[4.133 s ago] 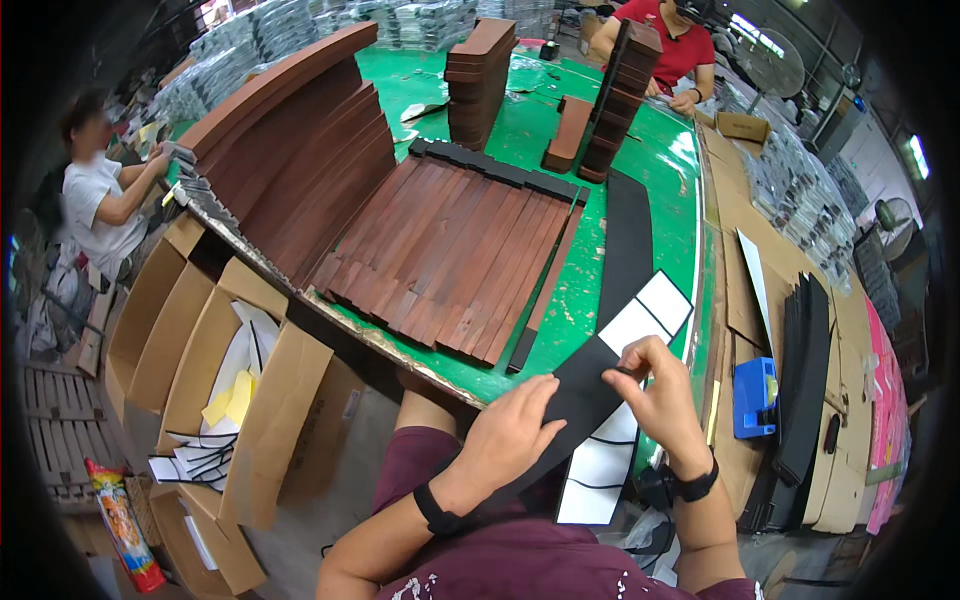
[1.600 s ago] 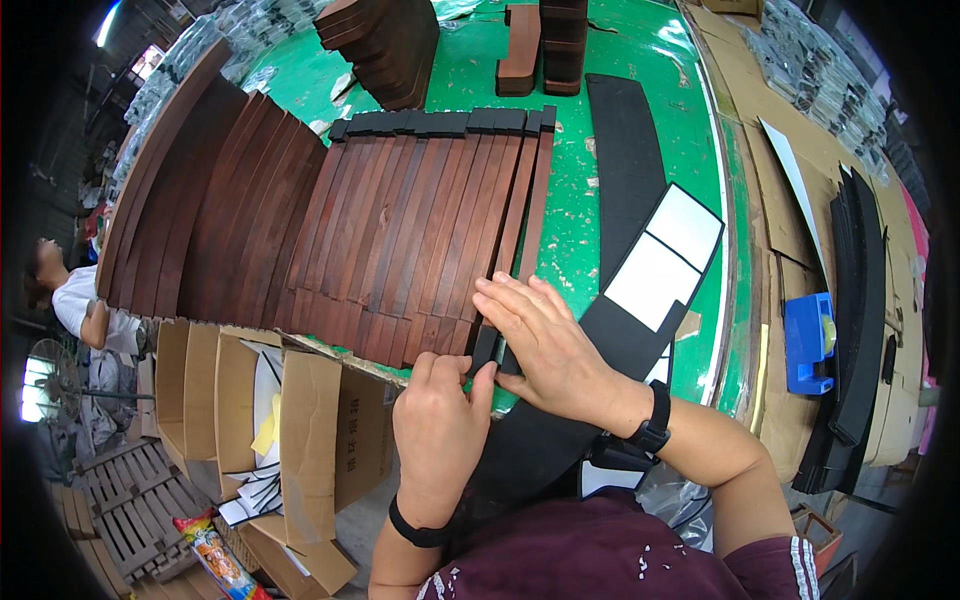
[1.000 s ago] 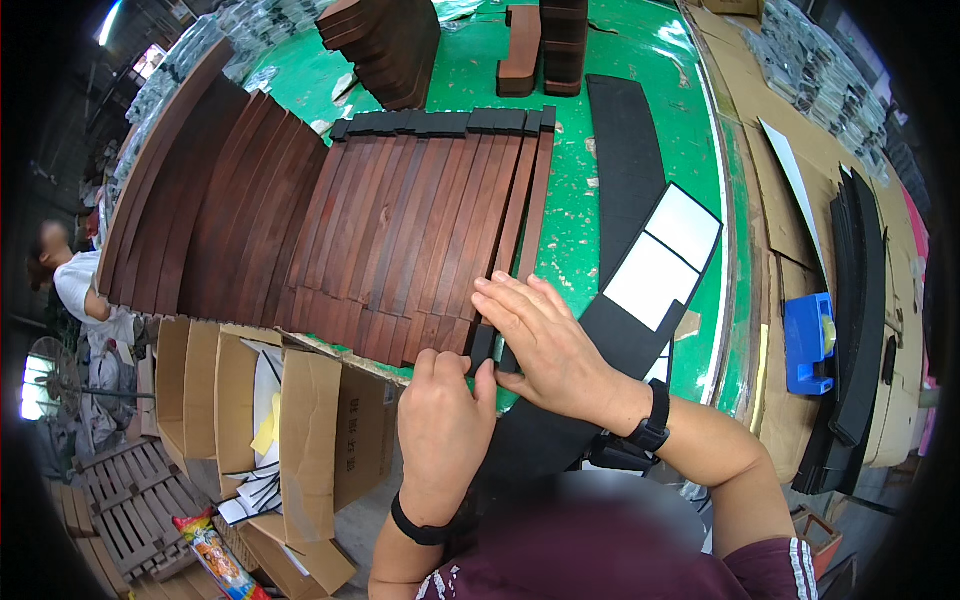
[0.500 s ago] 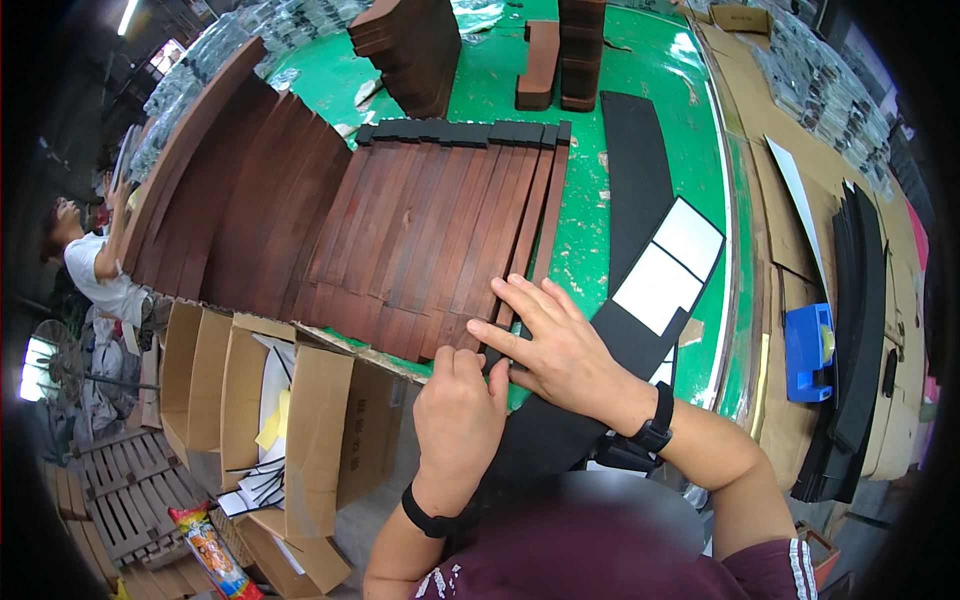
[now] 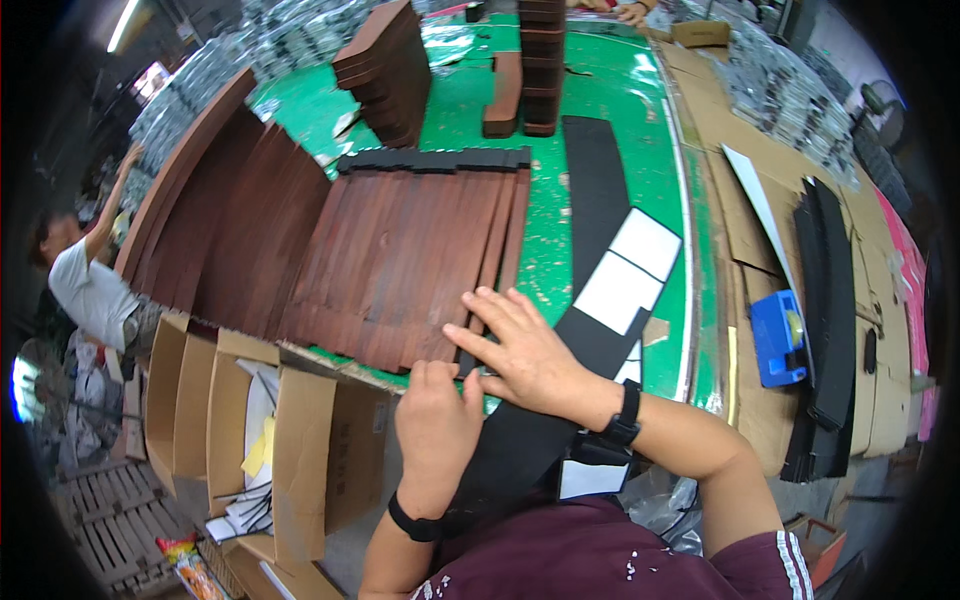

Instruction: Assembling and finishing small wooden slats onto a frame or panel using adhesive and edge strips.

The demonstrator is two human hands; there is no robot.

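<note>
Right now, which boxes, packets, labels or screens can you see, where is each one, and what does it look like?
Open cardboard boxes: lower left beside the table, brown, flaps up, papers inside.
White rectangular labels: on the long black strip right of the hands, blank-looking.
Snack packet: bottom left on the floor, red and yellow.
No screens.

Matt black foam strip [image 5: 520, 440], dull reddish-brown wooden slats [image 5: 400, 270], speckled green tabletop [image 5: 560, 260].
</note>
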